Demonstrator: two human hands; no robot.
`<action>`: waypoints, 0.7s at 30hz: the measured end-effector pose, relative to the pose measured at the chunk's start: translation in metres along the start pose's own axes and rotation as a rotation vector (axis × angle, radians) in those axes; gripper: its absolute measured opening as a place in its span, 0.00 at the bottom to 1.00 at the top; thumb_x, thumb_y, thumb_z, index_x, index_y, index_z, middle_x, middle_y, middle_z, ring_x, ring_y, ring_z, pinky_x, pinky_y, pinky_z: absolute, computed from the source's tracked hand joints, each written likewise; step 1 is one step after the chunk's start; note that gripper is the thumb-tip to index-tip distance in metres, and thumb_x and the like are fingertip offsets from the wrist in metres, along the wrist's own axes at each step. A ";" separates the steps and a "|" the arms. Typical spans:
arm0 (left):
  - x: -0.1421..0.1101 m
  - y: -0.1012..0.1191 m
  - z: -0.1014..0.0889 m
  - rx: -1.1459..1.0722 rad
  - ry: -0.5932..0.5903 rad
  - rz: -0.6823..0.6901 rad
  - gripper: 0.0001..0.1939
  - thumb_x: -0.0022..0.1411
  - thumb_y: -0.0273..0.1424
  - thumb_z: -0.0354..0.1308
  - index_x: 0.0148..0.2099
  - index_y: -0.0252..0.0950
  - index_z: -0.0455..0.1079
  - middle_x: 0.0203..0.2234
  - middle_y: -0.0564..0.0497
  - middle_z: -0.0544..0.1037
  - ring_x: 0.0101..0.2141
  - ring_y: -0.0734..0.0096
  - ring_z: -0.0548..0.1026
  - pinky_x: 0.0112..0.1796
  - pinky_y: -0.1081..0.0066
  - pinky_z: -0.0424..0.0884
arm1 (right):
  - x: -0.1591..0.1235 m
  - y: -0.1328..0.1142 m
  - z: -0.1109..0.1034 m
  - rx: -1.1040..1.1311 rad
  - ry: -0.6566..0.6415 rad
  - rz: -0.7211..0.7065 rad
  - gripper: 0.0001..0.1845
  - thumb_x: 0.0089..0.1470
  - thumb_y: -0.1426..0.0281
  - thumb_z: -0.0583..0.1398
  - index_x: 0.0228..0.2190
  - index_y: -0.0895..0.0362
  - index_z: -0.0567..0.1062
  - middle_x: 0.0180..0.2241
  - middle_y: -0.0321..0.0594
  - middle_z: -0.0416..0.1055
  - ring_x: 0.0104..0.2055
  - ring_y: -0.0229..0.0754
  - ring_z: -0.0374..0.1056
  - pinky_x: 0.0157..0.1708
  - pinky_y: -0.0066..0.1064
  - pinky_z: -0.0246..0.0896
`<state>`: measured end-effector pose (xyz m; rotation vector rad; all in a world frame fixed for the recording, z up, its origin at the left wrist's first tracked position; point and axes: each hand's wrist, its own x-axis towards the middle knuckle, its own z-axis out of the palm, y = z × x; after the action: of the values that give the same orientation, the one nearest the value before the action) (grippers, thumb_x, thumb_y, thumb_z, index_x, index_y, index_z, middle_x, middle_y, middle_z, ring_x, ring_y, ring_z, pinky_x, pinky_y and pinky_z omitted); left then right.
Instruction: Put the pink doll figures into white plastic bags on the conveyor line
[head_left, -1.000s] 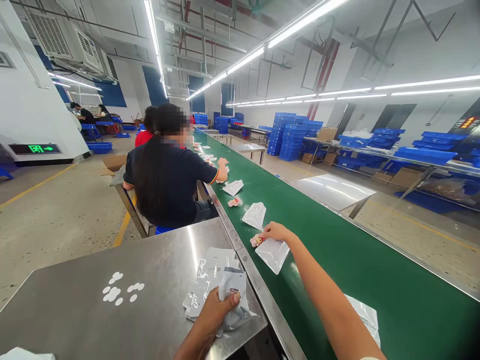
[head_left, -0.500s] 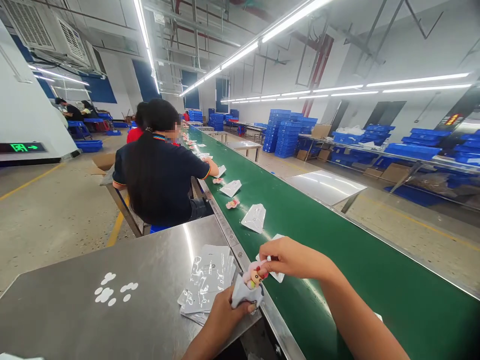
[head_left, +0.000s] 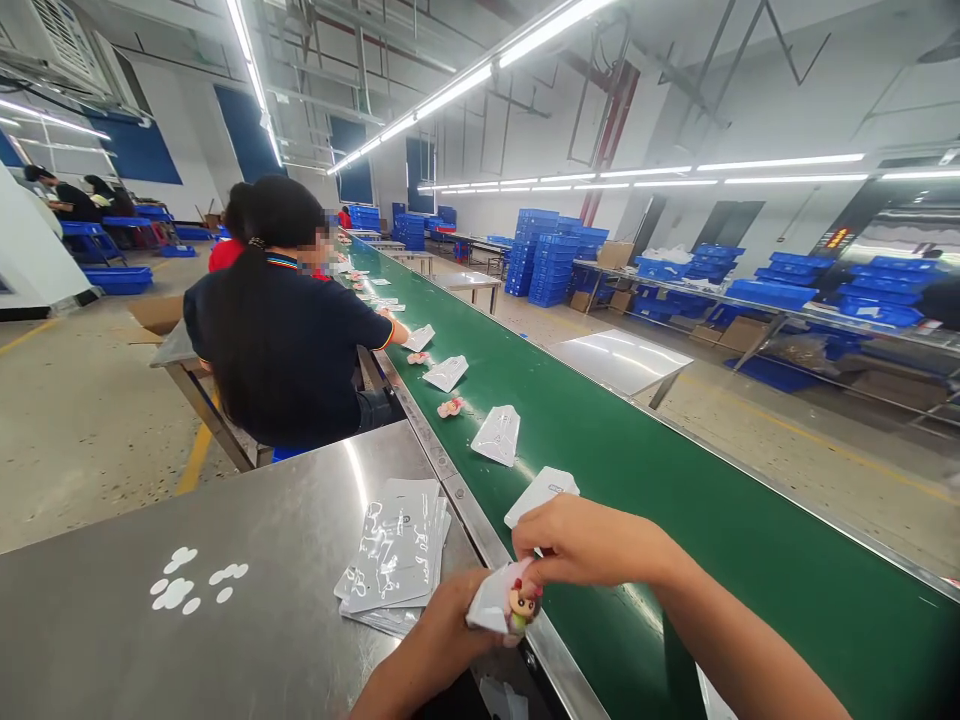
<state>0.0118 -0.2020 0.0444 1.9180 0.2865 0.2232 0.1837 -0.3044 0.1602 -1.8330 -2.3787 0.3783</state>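
Note:
My left hand (head_left: pixel 444 622) is closed around a small white plastic bag (head_left: pixel 489 602) above the metal edge of the belt. A small doll figure (head_left: pixel 524 603) with a pink hood and dark hair sits at the bag's mouth, partly against the white plastic. The fingers of my right hand (head_left: pixel 581 540) pinch its pink top from above. How deep the figure is in the bag, I cannot tell. Just beyond my right hand, a white packet (head_left: pixel 541 492) lies on the green belt. A stack of flat white bags (head_left: pixel 397 545) rests on the metal table, left of my hands.
The green conveyor belt (head_left: pixel 645 500) runs away from me, carrying more packets (head_left: pixel 496 436) and pink figures (head_left: pixel 451 407). A co-worker (head_left: pixel 285 330) sits along its left side. White paw-like spots (head_left: pixel 178 592) mark the metal table (head_left: pixel 285 520). Blue crates (head_left: pixel 555 265) are stacked beyond.
The view has turned slightly right. Bag and figure are tilted differently, with the figure's face now lower and outside the bag's front edge. Both hands still hold on.

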 end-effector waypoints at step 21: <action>-0.015 -0.010 0.011 -0.348 -0.039 -0.076 0.22 0.47 0.33 0.65 0.46 0.37 0.72 0.34 0.53 0.76 0.34 0.67 0.69 0.36 0.74 0.63 | -0.032 -0.026 0.012 -0.003 0.159 -0.008 0.14 0.61 0.64 0.50 0.29 0.57 0.68 0.27 0.36 0.66 0.28 0.35 0.61 0.26 0.27 0.48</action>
<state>-0.0006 -0.2132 0.0311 1.5630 0.2744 0.1724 0.1652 -0.3431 0.1575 -1.7819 -2.2811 0.2201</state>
